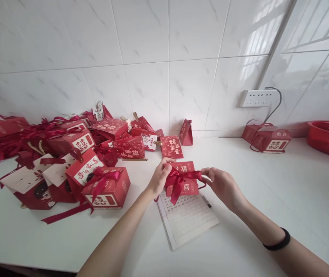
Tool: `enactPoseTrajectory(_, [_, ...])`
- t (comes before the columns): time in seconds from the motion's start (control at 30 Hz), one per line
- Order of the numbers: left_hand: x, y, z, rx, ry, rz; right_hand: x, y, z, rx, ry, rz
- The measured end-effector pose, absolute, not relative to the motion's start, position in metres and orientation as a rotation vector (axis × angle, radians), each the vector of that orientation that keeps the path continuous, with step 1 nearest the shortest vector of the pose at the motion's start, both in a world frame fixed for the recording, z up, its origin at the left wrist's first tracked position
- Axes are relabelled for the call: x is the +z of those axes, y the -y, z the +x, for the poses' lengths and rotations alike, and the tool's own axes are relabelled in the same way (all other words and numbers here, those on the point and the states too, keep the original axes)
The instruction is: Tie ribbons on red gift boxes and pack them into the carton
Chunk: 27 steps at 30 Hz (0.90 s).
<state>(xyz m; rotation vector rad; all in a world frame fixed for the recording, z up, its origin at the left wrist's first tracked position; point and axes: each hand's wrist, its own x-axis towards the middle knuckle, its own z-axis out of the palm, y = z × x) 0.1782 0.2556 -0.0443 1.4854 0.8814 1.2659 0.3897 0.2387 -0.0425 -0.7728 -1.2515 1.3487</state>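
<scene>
A red gift box point(188, 168) with a dark red ribbon bow point(178, 179) on it is between my hands, above an open notebook point(192, 227). My left hand point(161, 177) is closed on the box's left side, with the thumb near the bow. On the right, my right hand point(220, 186) pinches the ribbon's end with thumb and fingertips. A cord handle shows at the box's right side. Handwriting fills the upper lines of the notebook page, partly hidden by the box. A dark pen point(206, 201) lies at the page's right edge.
A heap of red gift boxes point(106, 188) with ribbons covers the left of the white table point(268, 184). Small red packets point(172, 147) lie near the tiled wall. Two red boxes point(274, 140) stand below a power strip point(259, 98). A red basin point(326, 144) sits far right.
</scene>
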Motion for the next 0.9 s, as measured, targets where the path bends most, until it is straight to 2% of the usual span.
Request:
enactPoseTrajectory(0.4, [-0.049,-0.254,0.181,1.282,-1.005,1.563,-0.068,-0.250,0.387,1.238,1.352,-1.054])
enactPoseTrajectory(0.9, [-0.051,-0.253,0.180,1.247,-1.059,1.564,-0.092,-0.258,0.390,1.361,1.105,-1.330])
